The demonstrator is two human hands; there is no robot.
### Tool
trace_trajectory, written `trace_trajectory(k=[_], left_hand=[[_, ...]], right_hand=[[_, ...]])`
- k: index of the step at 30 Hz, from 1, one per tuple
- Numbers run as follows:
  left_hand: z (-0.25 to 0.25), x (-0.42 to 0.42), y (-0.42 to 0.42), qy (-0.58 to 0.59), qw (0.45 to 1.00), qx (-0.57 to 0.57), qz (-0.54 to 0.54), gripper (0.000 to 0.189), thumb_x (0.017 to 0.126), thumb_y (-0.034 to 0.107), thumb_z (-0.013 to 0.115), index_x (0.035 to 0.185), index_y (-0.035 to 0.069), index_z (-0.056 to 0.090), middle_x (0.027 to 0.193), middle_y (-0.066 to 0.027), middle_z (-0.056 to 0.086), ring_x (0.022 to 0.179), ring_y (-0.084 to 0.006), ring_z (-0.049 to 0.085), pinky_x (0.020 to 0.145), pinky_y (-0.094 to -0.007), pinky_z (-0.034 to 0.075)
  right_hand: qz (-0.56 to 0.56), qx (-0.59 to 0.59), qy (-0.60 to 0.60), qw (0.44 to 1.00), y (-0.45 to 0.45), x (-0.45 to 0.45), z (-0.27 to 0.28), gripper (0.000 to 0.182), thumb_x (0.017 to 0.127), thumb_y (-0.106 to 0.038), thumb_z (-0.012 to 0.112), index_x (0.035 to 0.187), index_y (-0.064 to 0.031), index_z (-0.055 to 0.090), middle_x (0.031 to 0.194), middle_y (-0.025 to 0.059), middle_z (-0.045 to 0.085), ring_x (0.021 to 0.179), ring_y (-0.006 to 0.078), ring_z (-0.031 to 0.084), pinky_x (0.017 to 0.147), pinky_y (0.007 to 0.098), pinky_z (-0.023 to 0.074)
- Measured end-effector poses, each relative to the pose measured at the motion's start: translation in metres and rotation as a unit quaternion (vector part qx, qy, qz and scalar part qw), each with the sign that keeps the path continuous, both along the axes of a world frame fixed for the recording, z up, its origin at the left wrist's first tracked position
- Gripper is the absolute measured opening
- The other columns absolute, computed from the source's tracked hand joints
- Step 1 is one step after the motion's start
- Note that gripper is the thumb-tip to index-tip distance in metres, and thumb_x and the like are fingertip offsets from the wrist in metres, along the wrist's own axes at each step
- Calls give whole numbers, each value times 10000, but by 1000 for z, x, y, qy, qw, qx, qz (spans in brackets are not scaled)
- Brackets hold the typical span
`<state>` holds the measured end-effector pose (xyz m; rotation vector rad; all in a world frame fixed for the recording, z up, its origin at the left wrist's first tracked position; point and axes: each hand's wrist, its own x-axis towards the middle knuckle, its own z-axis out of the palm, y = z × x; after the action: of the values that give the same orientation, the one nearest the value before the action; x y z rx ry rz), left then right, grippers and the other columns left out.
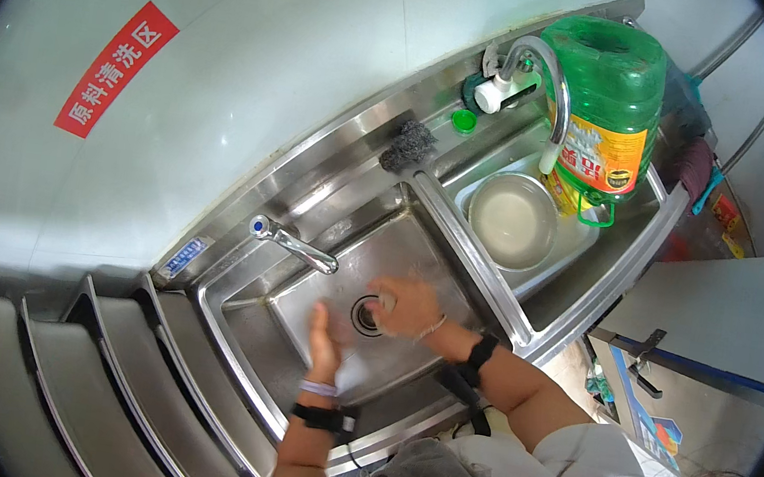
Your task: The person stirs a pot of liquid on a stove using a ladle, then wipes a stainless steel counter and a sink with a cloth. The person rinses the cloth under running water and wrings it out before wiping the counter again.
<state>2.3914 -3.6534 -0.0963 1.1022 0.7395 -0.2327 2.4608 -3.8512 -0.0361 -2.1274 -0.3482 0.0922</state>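
Both hands are over the left basin of a stainless steel sink, blurred by motion. My left hand is raised edge-on, its thumb apart, with nothing seen in it. My right hand is beside the round drain in the view and partly covers it. Its fingers point left and look spread, and no object shows in them. A small gap separates the hands. The chrome tap with a blue-marked top reaches over the basin from the wall side. I see no clear stream from its spout.
In the right basin, a metal bowl of cloudy liquid sits in a white tub. A large green plastic jug stands beside a curved faucet. Steel wool and a green cap lie on the ledge. Metal dividers flank the left.
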Motion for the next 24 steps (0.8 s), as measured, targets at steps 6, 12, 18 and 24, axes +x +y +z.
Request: trace_trajectory(k=[6,12,18,24], left_hand=[[-55,-55,-85,-13,888,-457,55,459,903,486,434,1100,96,573,1053,-107,611,960,-260,596,834,-382,490],[44,-20,-74,-105,971,153,152,89,804,77,562,737,81,504,702,-62,555,656,-199,546,596,-352,467],[93,-16,-61,-376,683,625,-38,215,629,5,619,611,50,410,590,-83,463,575,-275,469,536,-364,384],[99,-27,-63,-449,622,640,-48,143,658,50,639,690,60,500,709,-122,500,663,-303,487,584,-395,398]], right_hand=[[228,72,-263,935,3,-57,-4,173,776,-227,634,924,-137,641,717,83,613,663,286,605,613,360,492],[-182,377,257,871,46,-65,-3,131,875,-110,569,970,-57,642,827,48,630,706,134,575,617,281,480],[-157,453,494,725,58,-47,-3,138,900,-138,531,941,-39,618,778,29,596,699,139,588,600,261,484],[-83,528,574,620,36,-59,0,143,884,-152,550,947,-35,602,888,45,612,817,146,596,684,308,507]])
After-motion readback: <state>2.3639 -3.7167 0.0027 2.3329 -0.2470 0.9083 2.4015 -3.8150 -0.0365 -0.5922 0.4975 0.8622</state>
